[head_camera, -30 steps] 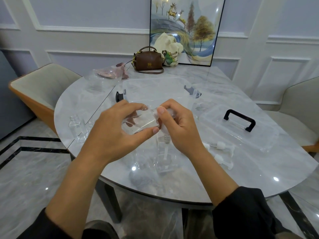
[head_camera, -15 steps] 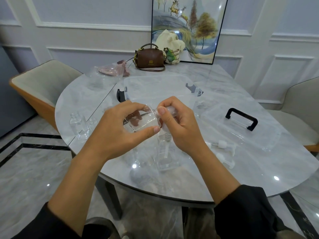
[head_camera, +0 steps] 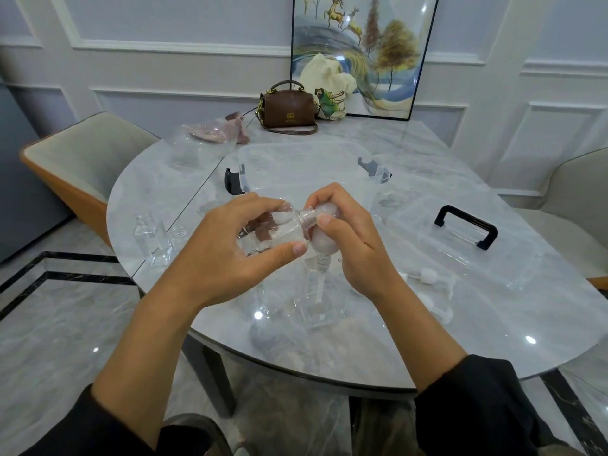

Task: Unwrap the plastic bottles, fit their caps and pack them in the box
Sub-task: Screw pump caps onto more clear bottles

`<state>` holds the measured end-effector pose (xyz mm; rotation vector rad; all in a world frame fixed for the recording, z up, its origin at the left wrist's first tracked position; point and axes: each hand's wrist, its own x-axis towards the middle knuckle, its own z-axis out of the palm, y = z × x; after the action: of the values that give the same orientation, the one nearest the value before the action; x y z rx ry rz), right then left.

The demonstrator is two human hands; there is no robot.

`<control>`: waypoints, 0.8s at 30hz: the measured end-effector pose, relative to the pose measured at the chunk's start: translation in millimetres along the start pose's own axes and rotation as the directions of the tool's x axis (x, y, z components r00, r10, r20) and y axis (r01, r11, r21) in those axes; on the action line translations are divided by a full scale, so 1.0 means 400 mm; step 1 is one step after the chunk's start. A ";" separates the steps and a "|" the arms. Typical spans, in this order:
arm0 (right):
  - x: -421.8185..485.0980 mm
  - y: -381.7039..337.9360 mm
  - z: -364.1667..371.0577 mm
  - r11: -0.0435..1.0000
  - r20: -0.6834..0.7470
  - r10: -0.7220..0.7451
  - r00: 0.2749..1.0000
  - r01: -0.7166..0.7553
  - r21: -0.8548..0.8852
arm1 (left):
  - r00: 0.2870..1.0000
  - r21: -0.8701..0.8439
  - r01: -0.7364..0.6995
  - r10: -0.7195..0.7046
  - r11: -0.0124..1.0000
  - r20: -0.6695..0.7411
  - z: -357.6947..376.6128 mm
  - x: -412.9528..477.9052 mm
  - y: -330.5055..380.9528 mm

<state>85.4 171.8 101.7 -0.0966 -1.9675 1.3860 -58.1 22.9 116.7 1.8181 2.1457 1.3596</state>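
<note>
Midair, L hand (head_camera: 230, 258) fingers curled round clear bottle (head_camera: 283, 237), R hand (head_camera: 358, 245) fingers pinching pump cap (head_camera: 319, 245) at its neck

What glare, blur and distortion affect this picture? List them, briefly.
Head view: small bright glare spots on the glossy table. Head view: reflections streak the painting glass. Head view: the wide-angle lens bows the wall mouldings and the table rim. Head view: the left hand and right hand are sharp, but the clear bottle and pump cap they hold show little contrast.
</note>
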 end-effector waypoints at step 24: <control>0.007 -0.034 0.039 0.876 -0.186 0.465 0.865 -0.421 0.233 | 0.977 -0.146 0.056 -0.084 0.988 -0.194 0.085 -0.065 -0.002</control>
<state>78.5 154.9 111.9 -0.6393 -1.6659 1.7530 -32.7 22.0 82.3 1.6026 2.1169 1.6937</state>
